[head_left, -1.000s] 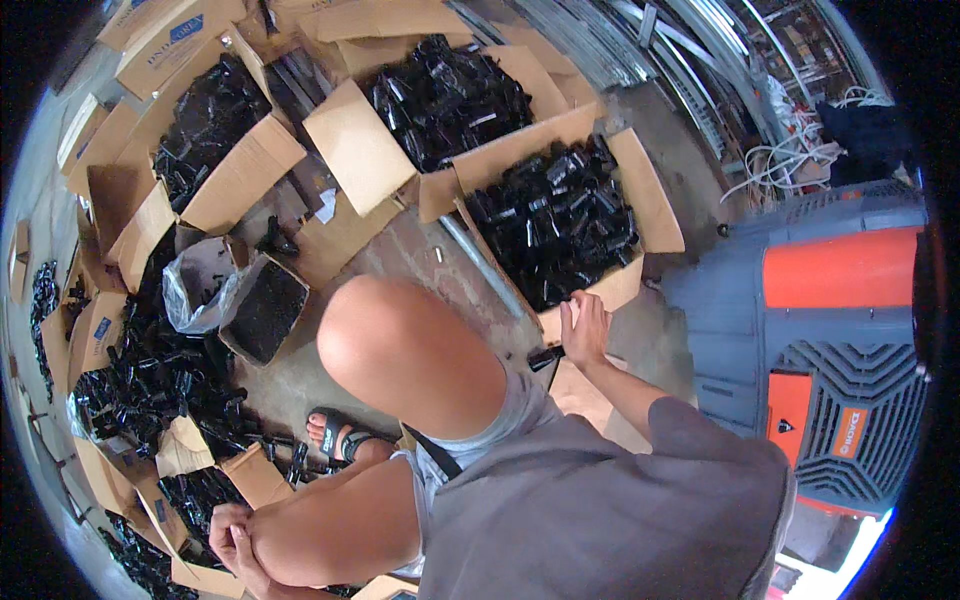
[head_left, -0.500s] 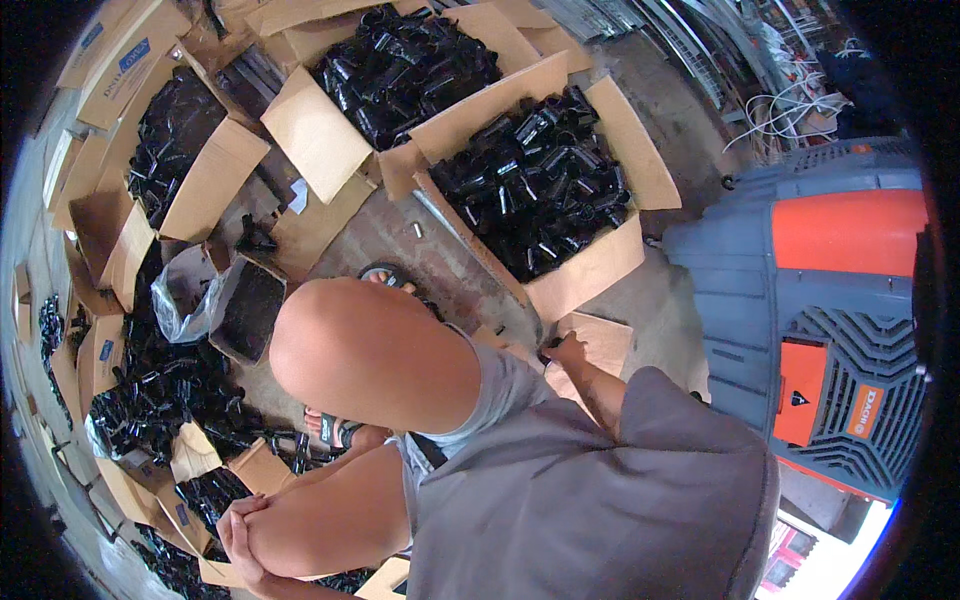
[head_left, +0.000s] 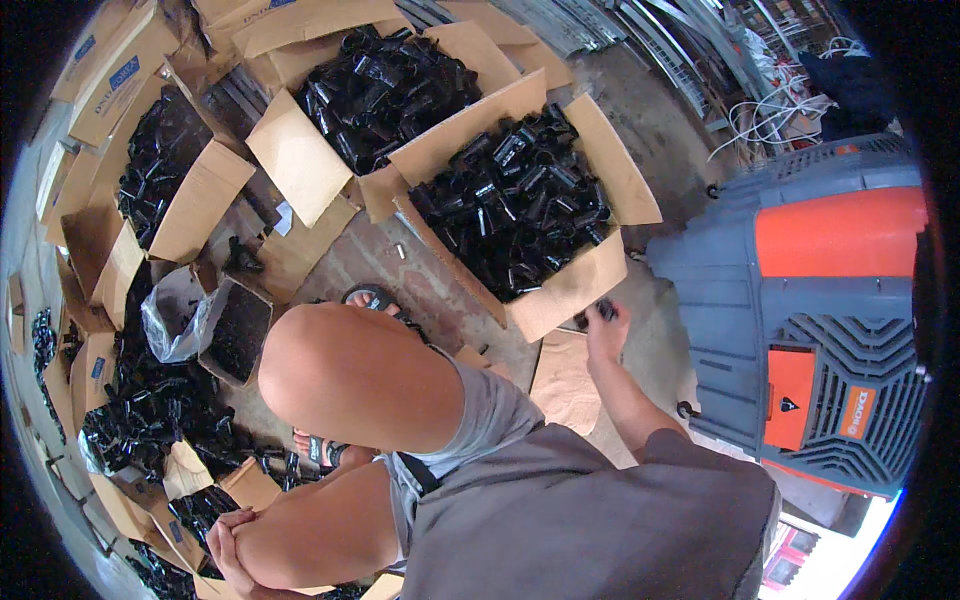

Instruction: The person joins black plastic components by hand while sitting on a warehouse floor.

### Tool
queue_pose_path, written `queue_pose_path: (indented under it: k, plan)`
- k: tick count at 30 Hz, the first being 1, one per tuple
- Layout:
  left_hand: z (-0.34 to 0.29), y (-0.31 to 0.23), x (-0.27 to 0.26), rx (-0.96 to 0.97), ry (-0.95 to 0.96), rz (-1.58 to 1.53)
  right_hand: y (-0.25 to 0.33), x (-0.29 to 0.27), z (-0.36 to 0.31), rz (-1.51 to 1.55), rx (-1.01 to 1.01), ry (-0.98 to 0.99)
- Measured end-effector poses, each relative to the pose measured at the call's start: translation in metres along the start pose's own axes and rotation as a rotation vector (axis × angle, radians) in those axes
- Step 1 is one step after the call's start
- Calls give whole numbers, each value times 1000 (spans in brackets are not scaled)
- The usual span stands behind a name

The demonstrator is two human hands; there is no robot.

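My right hand (head_left: 608, 332) is closed around a dark pipe fitting (head_left: 599, 311), just off the near right flap of an open cardboard box (head_left: 572, 285). Most of that fitting is covered by the fingers. Glossy black pipe fittings (head_left: 515, 200) fill the box in a loose heap. Below the hand, a cardboard flap or sheet (head_left: 566, 380) lies on the floor. My left hand (head_left: 230, 545) rests on my left knee, its fingers laid over the skin and nothing held in it.
A second box of black fittings (head_left: 385, 95) stands behind the first. More boxes and loose black fittings (head_left: 170, 410) crowd the left, beside a clear plastic bag (head_left: 178, 330). A large grey and orange machine (head_left: 800, 300) stands at the right. One small pale cylinder (head_left: 401, 251) lies on the floor.
My right hand has moved up and to the right, from over the cardboard sheet to the box's flap, with the dark fitting in it. My left hand stays on the knee.
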State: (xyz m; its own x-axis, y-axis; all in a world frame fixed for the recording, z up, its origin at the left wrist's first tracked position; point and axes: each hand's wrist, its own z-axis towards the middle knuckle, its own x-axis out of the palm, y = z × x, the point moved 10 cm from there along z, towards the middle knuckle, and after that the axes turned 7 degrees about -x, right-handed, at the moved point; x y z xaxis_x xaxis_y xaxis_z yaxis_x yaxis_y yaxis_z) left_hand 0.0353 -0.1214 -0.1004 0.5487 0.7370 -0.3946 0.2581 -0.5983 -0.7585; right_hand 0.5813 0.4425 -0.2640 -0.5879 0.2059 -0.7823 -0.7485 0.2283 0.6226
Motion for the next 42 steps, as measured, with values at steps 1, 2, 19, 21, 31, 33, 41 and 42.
queue_pose_path:
  k: [1,2,19,21,31,33,41,42]
  plan:
    - [-1,2,-2,-1,-23,32,36,4,13,170,-145,13]
    - [-9,3,-4,-2,-44,-13,76,11,23,345,-298,42]
    - [-3,44,17,-221,-47,-613,220,82,-60,452,-675,279]
    - [7,116,22,-260,124,-965,255,116,-97,496,-666,444]
    - [-68,-50,-135,679,-502,-979,337,350,-313,91,-963,1403]
    - [-47,-68,-112,430,-614,-690,324,384,-341,-40,-1189,1393]
    - [145,-4,150,-189,-181,-162,326,462,-365,-260,-1415,1157]
    - [170,44,182,-295,-158,-75,350,463,-374,-183,-1389,1146]
